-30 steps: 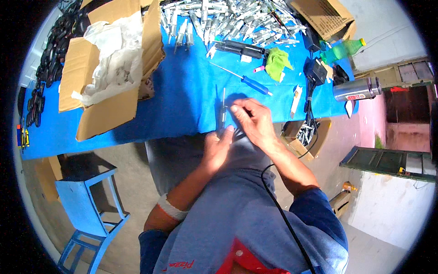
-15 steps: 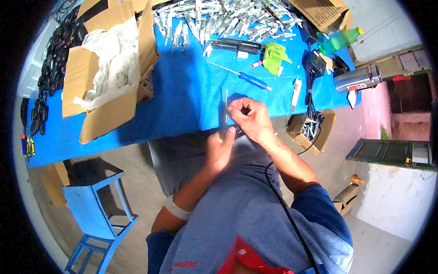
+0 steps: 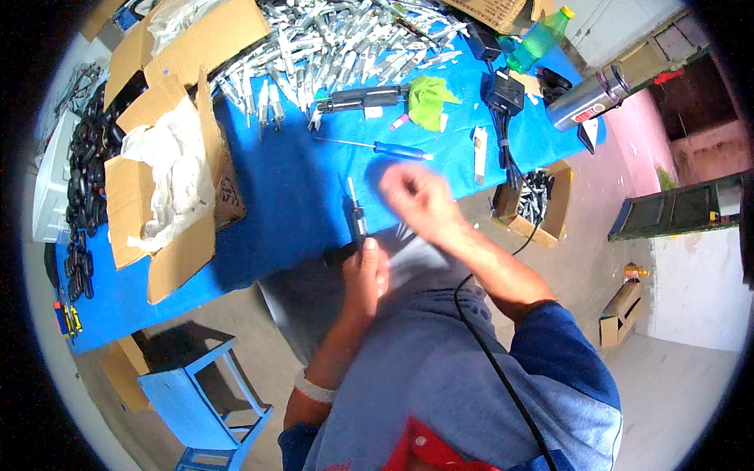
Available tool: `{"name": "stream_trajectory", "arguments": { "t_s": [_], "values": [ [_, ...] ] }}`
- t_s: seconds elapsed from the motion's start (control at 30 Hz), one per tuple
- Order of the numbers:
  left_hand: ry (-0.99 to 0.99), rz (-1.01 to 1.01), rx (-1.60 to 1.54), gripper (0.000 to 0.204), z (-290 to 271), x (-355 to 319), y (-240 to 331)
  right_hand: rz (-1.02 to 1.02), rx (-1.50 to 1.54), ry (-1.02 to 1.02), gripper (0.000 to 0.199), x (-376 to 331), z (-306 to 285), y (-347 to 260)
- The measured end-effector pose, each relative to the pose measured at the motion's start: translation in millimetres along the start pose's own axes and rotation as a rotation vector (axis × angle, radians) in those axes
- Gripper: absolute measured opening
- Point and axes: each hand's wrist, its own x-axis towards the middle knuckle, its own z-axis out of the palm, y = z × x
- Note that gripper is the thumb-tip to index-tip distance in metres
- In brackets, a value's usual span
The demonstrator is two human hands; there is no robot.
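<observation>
My left hand (image 3: 365, 275) is closed around the lower end of a slim dark grey, pen-like part (image 3: 359, 218) with a thin pale tip. It holds the part upright just off the table's near edge. To the right of it, my right hand (image 3: 420, 200) is apart from the part, its fingers curled and smeared by motion; whether anything is between them I cannot make out. A blue-handled screwdriver (image 3: 400, 150) lies on the blue cloth just beyond my right hand. Farther back spreads a heap of similar grey and white parts (image 3: 330, 59).
An open cardboard box (image 3: 184, 271) with white wrapping stands at left, beside black parts (image 3: 82, 188). Near the screwdriver lie a green cloth (image 3: 428, 102) and black bundled pieces (image 3: 361, 99). At right are a power adapter (image 3: 503, 93), a metal flask (image 3: 585, 102) and a green bottle (image 3: 540, 41).
My right hand has drawn away from the part's upper end and moved right of it. The left hand still grips the part, which now tilts slightly. The whole view has turned a little.
</observation>
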Motion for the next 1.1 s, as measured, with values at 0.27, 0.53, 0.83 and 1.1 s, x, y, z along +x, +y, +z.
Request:
{"name": "stream_trajectory", "arguments": {
  "t_s": [0.27, 0.53, 0.83, 1.1],
  "values": [
    [-0.044, -0.009, -0.082, 0.045, 4, -3, -1, 0.074, -0.673, 0.2, 0.032, 91, -59, 54],
    [0.005, 0.046, -0.092, 0.05, -2, -3, -9, -0.022, -0.529, 0.227, 0.026, 107, -69, 87],
    [-0.053, 0.038, -0.157, 0.054, 10, -11, -7, 0.025, 0.239, 0.285, 0.013, 2, -99, -13],
    [0.052, 0.327, 0.477, 0.025, 8, 7, -69, 0.25, 0.616, 0.082, 0.008, -68, -15, -21]
  ]
}}
